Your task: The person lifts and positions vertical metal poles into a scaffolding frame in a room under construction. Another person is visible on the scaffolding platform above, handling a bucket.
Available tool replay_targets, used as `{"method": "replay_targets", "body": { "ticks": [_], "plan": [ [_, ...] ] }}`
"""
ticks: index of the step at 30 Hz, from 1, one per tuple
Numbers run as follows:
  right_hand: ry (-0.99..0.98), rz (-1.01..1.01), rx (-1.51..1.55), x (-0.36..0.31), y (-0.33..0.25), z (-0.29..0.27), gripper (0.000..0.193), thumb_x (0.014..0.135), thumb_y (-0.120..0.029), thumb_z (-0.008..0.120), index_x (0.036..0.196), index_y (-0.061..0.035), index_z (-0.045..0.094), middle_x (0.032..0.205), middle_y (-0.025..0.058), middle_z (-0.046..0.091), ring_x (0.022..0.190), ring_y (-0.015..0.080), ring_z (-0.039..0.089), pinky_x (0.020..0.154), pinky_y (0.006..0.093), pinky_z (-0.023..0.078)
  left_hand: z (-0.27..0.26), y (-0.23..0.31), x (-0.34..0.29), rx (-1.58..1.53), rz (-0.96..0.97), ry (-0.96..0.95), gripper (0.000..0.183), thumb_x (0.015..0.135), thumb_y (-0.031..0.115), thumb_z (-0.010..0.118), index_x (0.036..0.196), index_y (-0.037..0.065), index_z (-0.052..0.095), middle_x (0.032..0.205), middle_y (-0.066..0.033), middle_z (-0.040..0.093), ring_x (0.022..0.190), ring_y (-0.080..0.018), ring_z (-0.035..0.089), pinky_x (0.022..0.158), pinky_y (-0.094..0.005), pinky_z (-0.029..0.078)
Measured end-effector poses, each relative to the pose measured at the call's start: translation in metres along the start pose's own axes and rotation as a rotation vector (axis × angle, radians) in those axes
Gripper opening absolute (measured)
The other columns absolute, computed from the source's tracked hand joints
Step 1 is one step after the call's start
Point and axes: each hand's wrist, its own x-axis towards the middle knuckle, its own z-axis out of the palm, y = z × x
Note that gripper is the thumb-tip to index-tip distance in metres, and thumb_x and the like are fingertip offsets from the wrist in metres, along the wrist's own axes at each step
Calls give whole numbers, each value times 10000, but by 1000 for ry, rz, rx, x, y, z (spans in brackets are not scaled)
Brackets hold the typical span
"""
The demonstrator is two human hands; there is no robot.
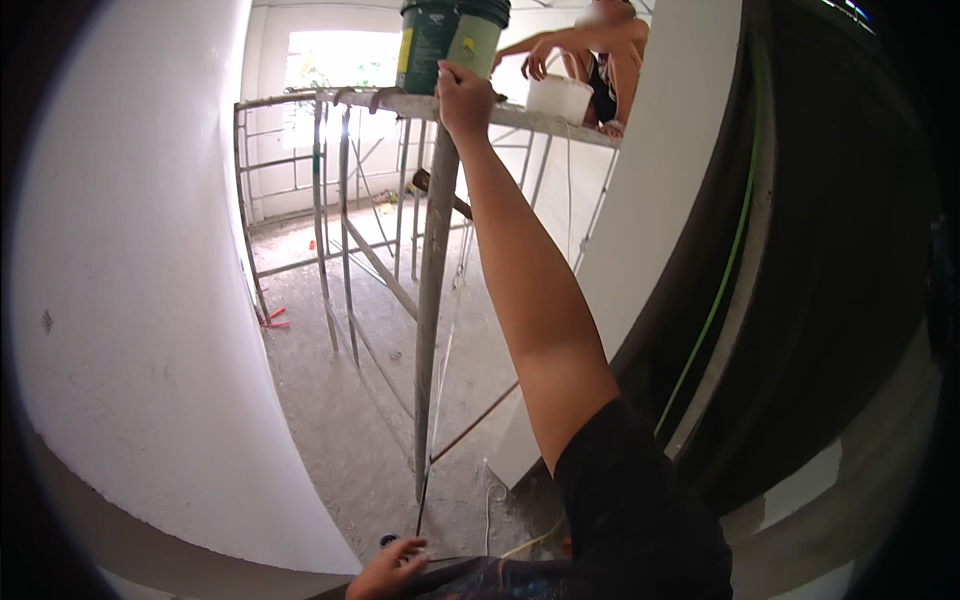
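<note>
My right hand is stretched high overhead, fingers curled against the lower edge of a green bucket. The bucket stands on the plank deck of a metal scaffold. My left hand is low at the bottom edge, fingers bent, resting on dark cloth. Whether it holds anything is hidden. On the deck another person crouches, one hand above a white bucket.
A white plastered wall curves along the left. A white wall corner and a dark door frame with a green cable stand on the right. The dusty concrete floor holds rods, cords and small debris. A bright window is at the back.
</note>
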Motion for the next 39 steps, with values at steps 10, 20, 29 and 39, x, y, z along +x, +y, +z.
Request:
{"method": "replay_targets", "body": {
  "ticks": [10, 20, 29, 39],
  "plan": [
    [50, -138, -78, 1, 2, 3, 234, 903, -121, 595, 1012, 29, 739, 632, 90, 674, 540, 136, 629, 572, 283, 510, -56, -2, -10, 365, 117, 316, 352, 971, 266, 620, 1231, 28, 621, 1196, -186, 674, 1056, -319, 657, 823, -403, 519],
    [32, -8, -21, -7, -5, -2, 217, 900, -121, 603, 1007, 9, 740, 747, 125, 697, 661, 190, 672, 654, 306, 534, -37, 24, 73, 576, 412, -104, 344, 954, 300, 611, 1216, 77, 625, 1116, -178, 675, 1022, -359, 656, 901, -431, 510],
    [22, 8, -3, -15, -27, -2, 211, 910, -114, 592, 996, 16, 734, 641, 105, 670, 554, 149, 637, 577, 291, 507, -31, 23, 104, 456, 400, -495, 332, 975, 315, 570, 1179, 64, 645, 1120, -173, 684, 1041, -346, 660, 916, -422, 507],
    [0, -42, 39, -16, -23, -3, 205, 912, -97, 596, 989, 39, 728, 621, 74, 658, 540, 120, 619, 547, 267, 496, -32, -41, 132, 463, 505, -393, 329, 980, 288, 554, 1194, 57, 649, 1126, -173, 688, 1054, -345, 655, 913, -408, 505]
  ]
}}
